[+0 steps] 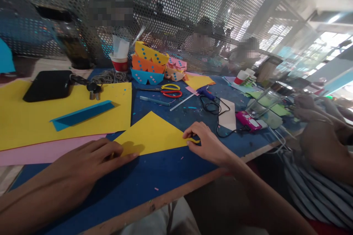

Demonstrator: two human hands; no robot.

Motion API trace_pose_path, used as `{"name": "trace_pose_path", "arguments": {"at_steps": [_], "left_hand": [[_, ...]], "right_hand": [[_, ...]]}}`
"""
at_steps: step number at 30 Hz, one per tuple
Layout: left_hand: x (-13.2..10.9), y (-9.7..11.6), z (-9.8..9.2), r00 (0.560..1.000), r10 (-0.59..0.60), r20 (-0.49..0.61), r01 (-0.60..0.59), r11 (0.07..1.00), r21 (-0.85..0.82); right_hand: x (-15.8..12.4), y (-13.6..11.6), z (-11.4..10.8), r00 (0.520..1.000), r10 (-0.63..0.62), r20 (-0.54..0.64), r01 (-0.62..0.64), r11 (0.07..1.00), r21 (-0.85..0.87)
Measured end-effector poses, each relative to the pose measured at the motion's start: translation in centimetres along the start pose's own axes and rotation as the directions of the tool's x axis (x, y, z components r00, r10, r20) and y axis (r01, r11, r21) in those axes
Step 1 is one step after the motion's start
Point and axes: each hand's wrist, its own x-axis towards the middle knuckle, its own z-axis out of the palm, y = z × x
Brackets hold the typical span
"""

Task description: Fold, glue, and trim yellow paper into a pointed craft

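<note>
A yellow paper triangle [151, 134] being creased, lower middle of the frame.
The left hand [93, 161] lies flat, fingers unclenched, pressing the triangle's left corner. The right hand [205, 143] pinches its right tip between thumb and fingers. The sheet looks already folded, the crease not yet sharpened. Decorated paper shapes [149, 64] stand stacked at upper centre, with scissors [171, 91] just below.

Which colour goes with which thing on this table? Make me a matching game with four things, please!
Things:
1. triangle of paper
2. folded strip
3. paper cup
4. flat box

Colours:
a. black
b. yellow
c. red
d. blue

Pairs: 1-b, 2-d, 3-c, 4-a
</note>
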Motion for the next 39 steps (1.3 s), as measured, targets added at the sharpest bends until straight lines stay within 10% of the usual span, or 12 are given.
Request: {"name": "trace_pose_path", "arguments": {"at_steps": [21, 28, 39], "left_hand": [[-0.6, -1.1, 0.4, 1.0, -0.007, -0.025, 0.007, 1.0, 0.007], [0.3, -0.5, 0.0, 1.0, 0.008, -0.001, -0.008, 0.999, -0.034], [2.9, 0.7, -1.3, 0.99, 0.09, 0.111, -0.102, 0.989, 0.109]], "right_hand": [[-0.9, 3.0, -0.4, 0.998, -0.046, -0.047, 0.051, 0.993, 0.111], [-1.4, 1.3, 0.9, 0.908, -0.24, -0.345, 0.284, 0.955, 0.085], [0.2, -1.1, 3.0, 0.907, -0.417, -0.06, 0.413, 0.908, -0.066]]}}
